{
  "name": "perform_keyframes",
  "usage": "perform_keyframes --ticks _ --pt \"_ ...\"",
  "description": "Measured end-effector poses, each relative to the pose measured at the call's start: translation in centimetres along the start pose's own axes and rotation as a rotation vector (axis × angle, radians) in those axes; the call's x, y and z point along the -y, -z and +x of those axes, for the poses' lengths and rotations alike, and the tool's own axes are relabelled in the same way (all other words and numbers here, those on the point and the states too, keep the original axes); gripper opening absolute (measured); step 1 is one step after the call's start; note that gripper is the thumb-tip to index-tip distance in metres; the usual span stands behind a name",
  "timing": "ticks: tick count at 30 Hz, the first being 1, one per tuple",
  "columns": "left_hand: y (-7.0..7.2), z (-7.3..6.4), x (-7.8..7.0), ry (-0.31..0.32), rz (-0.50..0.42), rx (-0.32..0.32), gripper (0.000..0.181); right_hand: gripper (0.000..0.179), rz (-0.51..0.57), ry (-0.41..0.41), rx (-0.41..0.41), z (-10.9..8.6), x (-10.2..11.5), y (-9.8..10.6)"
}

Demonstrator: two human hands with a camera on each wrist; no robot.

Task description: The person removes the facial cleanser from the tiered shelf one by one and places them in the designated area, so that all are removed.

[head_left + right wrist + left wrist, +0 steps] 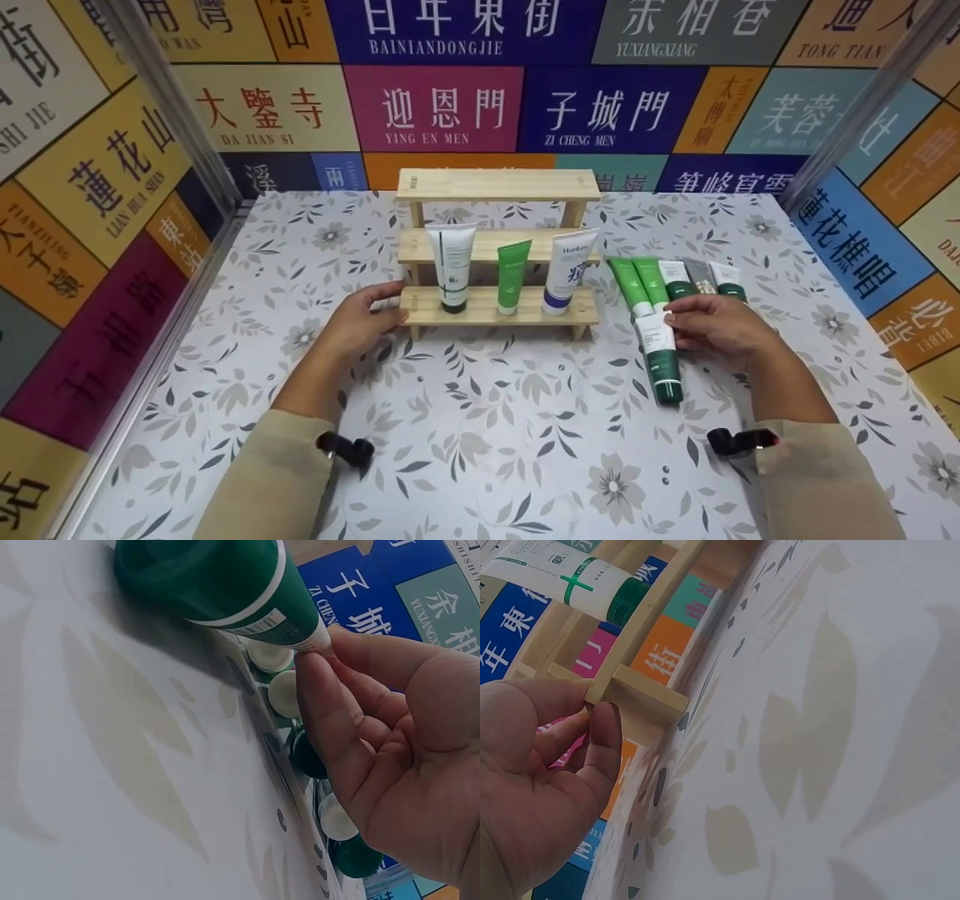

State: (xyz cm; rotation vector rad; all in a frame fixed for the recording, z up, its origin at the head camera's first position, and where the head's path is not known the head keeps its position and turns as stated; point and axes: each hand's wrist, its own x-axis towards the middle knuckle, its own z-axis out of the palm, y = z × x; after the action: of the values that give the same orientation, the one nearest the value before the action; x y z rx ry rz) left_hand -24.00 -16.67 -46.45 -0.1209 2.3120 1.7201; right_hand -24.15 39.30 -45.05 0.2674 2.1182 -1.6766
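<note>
My left hand (365, 319) pinches the left end of the lowest step of a wooden three-step stand (499, 185); the left wrist view shows thumb and fingers on that corner. On the lowest step stand a white tube with a dark cap (453, 262), a small green tube (512, 276) and a white tube with a blue band (568, 270). At the right, my right hand (716, 328) pinches a white-and-green tube (660, 360) near its flat end, its dark green cap pointing toward me. In the right wrist view the tube (262, 585) hangs close over the table.
Behind the right hand lies a row of tubes: two green ones (649, 279), a grey one (701, 276) and white ones with green caps (726, 277). Sign-printed panels (435, 109) close off the back and sides of the floral-covered table (480, 420).
</note>
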Motion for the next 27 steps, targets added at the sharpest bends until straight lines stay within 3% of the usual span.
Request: perform_keyframes --ticks 10,15,27 --pt "0.03 -0.04 -0.03 -0.014 0.005 0.001 0.057 0.035 -0.089 -0.025 -0.003 0.72 -0.29 -0.06" --pt "-0.11 -0.1 -0.16 -0.021 0.018 -0.006 0.057 0.032 -0.134 -0.027 -0.016 0.6 -0.21 -0.02" --pt "-0.04 -0.05 -0.16 -0.014 0.016 -0.003 0.058 0.019 -0.075 -0.062 -0.037 0.69 -0.45 -0.2"
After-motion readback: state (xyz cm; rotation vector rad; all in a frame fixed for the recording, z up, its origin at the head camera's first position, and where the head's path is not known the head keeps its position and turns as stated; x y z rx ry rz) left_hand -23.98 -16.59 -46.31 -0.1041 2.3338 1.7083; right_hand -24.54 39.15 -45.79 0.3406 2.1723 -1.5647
